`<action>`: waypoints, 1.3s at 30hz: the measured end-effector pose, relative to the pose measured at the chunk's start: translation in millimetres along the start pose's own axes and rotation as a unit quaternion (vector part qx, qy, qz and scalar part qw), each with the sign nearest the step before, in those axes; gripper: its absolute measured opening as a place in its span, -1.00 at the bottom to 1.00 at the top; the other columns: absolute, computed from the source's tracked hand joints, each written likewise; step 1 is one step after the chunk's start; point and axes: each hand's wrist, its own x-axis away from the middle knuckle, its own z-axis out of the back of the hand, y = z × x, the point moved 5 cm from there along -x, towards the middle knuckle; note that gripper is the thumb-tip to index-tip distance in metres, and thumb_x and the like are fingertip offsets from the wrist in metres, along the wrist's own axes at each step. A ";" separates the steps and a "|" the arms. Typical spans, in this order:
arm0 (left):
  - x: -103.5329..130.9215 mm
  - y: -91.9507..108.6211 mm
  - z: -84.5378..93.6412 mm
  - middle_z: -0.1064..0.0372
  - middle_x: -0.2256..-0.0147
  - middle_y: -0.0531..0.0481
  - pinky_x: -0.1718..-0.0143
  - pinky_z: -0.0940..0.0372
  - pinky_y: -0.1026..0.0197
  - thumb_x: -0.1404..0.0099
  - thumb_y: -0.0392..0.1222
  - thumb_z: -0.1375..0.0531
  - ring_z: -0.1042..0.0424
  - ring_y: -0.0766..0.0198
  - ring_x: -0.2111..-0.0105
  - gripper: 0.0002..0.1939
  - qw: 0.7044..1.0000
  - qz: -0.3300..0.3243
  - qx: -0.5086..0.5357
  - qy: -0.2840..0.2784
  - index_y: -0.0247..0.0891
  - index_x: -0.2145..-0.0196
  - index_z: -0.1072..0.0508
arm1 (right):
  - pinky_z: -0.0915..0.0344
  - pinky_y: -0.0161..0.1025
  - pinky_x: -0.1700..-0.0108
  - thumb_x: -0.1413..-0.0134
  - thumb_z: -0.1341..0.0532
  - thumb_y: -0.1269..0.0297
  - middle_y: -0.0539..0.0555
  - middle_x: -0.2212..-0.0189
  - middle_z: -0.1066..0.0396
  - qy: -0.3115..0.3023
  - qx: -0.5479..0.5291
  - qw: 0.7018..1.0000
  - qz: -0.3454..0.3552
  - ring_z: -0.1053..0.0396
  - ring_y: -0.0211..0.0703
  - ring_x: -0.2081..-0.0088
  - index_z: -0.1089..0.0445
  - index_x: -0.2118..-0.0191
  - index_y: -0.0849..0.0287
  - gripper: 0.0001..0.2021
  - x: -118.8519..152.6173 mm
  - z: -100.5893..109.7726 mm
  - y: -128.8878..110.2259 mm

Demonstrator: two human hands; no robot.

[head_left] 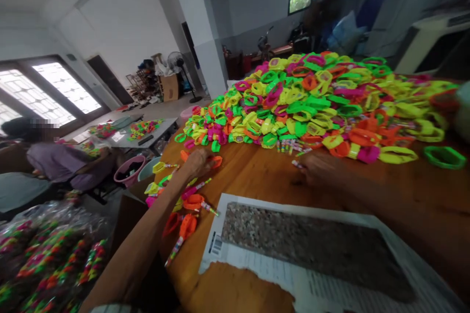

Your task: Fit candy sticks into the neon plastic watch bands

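A large heap of neon plastic bracelets [308, 98] covers the back of the wooden table [220, 176]. At the heap's left front, my left hand [198, 162] is closed on an orange bracelet [216, 161], which sticks out on both sides of it. My right hand [317, 168] is closed at the heap's front edge, with a small patterned candy tube [298, 164] poking out from its fingers. More such tubes [292, 146] lie just beyond it. Bracelets with tubes attached [188, 226] lie below my left hand.
A speckled stone slab [304, 239] rests on printed paper [257, 259] near me. Plastic bags of bright pieces [51, 254] stand at lower left. A person in a purple shirt [69, 161] sits at the left, near a pink basin [129, 171] and another table [147, 139].
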 end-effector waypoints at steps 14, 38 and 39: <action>82.6 130.6 -32.6 -0.24 0.54 0.11 0.52 -0.06 0.32 -0.28 -0.05 -0.21 -0.14 0.41 0.55 -0.56 0.925 -0.037 0.375 -0.043 -0.32 -0.04 -0.51 | 0.05 -0.20 0.40 0.03 -0.08 0.58 0.15 0.17 -0.36 -0.138 0.052 0.976 0.159 -0.28 -0.13 0.36 -0.36 0.17 0.19 -0.71 114.7 13.3 -114.5; 81.3 137.8 -35.1 -0.54 0.39 0.01 0.40 -0.15 0.23 -0.31 -0.06 -0.07 -0.44 0.25 0.42 -0.71 0.995 -0.056 0.085 -0.018 -0.13 0.27 -0.59 | -0.16 -0.20 0.21 -0.25 -0.04 0.42 0.14 0.27 -0.34 -0.004 -0.078 0.990 0.115 -0.26 -0.12 0.25 -0.36 0.22 0.25 -0.85 104.7 -7.6 -119.2; 81.5 137.8 -35.0 -0.54 0.37 -0.01 0.38 -0.16 0.23 -0.31 -0.06 -0.08 -0.46 0.24 0.40 -0.71 0.995 -0.053 0.087 -0.015 -0.13 0.27 -0.59 | -0.17 -0.20 0.21 -0.26 -0.04 0.41 0.14 0.27 -0.34 0.006 -0.088 0.991 0.106 -0.26 -0.13 0.25 -0.36 0.22 0.25 -0.85 104.9 -7.9 -119.5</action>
